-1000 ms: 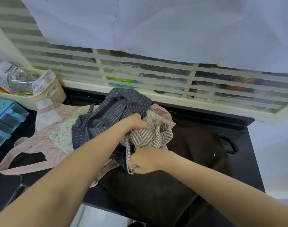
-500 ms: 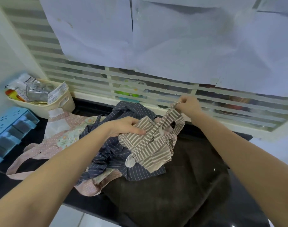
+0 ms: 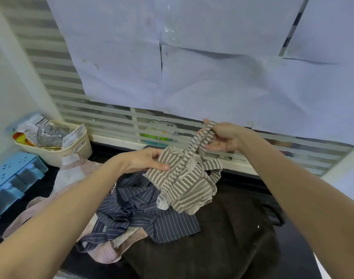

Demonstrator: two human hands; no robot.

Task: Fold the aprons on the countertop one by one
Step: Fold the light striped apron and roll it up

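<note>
Moved: your right hand (image 3: 222, 136) has climbed higher toward the window since half a second ago, pulling the strap up with it, and the brown striped apron (image 3: 184, 182) hangs more stretched out now.
Right hand: pinching the apron's strap up by the window slats, fingers curled round it.
Left hand: your left hand (image 3: 146, 161) grips the apron's bunched upper edge, thumb on top (the fingers underneath are hidden by the cloth).
Brown striped apron: lifted off the pile, its lower part dangling over the navy pinstriped apron (image 3: 143, 214); so crumpled that you can't tell bib from skirt.
Navy pinstriped apron: heaped on the countertop (image 3: 39, 190), partly covered by your left forearm.
Pink dotted apron (image 3: 109, 252): lowest of the left-hand layers, mostly buried, only edges and a strap showing.
Dark brown apron (image 3: 222, 238): spread at the right, running off the bottom of the view.
Cream basket (image 3: 75, 150): back left corner, stuffed with packets and a clear jar; labels too blurred to read.
Blue organiser (image 3: 15, 178): cut off by the left edge.
Window: papered over above, shapes behind the slats hard to make out.
</note>
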